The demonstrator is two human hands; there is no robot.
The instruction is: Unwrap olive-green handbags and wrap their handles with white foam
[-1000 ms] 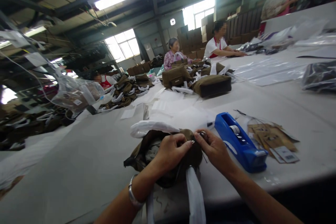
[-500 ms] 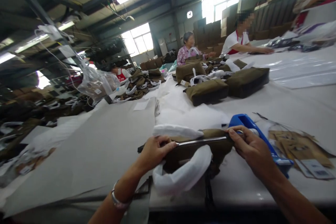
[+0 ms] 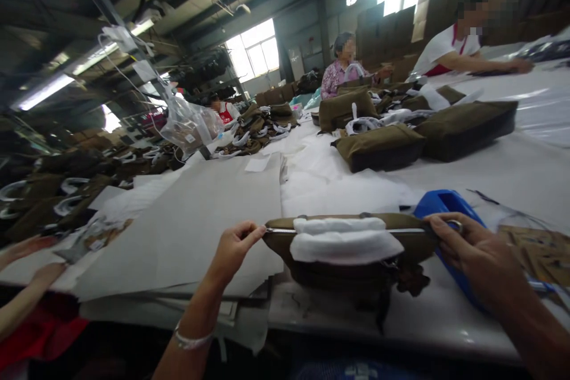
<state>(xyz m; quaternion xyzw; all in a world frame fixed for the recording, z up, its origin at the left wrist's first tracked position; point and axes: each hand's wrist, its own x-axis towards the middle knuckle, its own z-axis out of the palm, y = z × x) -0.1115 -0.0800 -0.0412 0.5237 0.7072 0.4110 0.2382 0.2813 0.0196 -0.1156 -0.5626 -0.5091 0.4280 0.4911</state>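
An olive-brown handbag [image 3: 347, 276] is stretched between my two hands at the near edge of the table. My left hand [image 3: 234, 249] pinches its left top corner, at the end of the metal zipper. The right top corner is held between thumb and fingers of my right hand [image 3: 467, 249], which wears a ring. Two handles wrapped in white padding [image 3: 345, 243] lie together over the zipper. A dark flower-shaped charm [image 3: 412, 279] and a strap hang from the bag's front right.
Behind my right hand stands a blue tape dispenser [image 3: 445, 205], with brown paper tags [image 3: 534, 249] beside it. Grey sheets [image 3: 200, 214] are stacked left. More olive bags [image 3: 383, 145] lie farther back. A co-worker's hands [image 3: 40, 261] reach in at the far left; other people sit across the table.
My left hand has moved from along the zipper to the bag's left corner. Both handles now lie together over the top. The view has shifted left, and a co-worker's arms have appeared.
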